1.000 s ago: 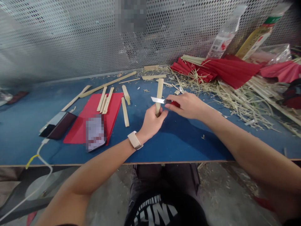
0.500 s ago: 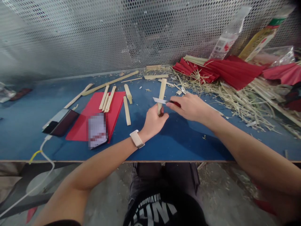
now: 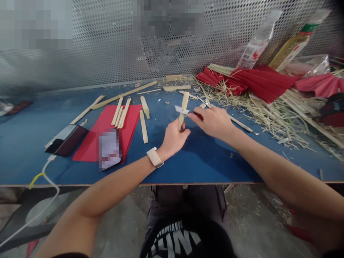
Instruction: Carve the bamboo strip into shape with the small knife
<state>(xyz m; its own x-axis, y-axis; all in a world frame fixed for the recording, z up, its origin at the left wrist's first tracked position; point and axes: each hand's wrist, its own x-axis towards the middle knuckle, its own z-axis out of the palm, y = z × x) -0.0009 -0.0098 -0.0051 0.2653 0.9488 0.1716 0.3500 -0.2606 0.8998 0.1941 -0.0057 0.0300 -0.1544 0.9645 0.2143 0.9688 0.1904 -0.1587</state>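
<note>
My left hand (image 3: 175, 138) is closed round the lower end of a pale, flat wooden strip (image 3: 184, 101), which points up and away from me. In my right hand (image 3: 215, 122) is a knife with a dark and red handle; its blade (image 3: 181, 110) lies across the strip, above my left fingers. Both hands are over the blue table (image 3: 204, 161). Left of them, two short strips (image 3: 144, 126) lie on the table, and several more (image 3: 120, 114) rest on a red sheet (image 3: 90, 143).
A phone (image 3: 109, 148) lies partly on the red sheet, beside a dark device (image 3: 68, 139) with a white cable (image 3: 55, 186). Shavings (image 3: 271, 118), red folded fans (image 3: 266, 80) and two bottles (image 3: 254, 48) (image 3: 295, 46) fill the right back, before a perforated metal panel (image 3: 107, 46).
The view has shifted slightly. The blade has moved a little up along the strip, and my right hand has shifted slightly with it. Both grips stay the same.
</note>
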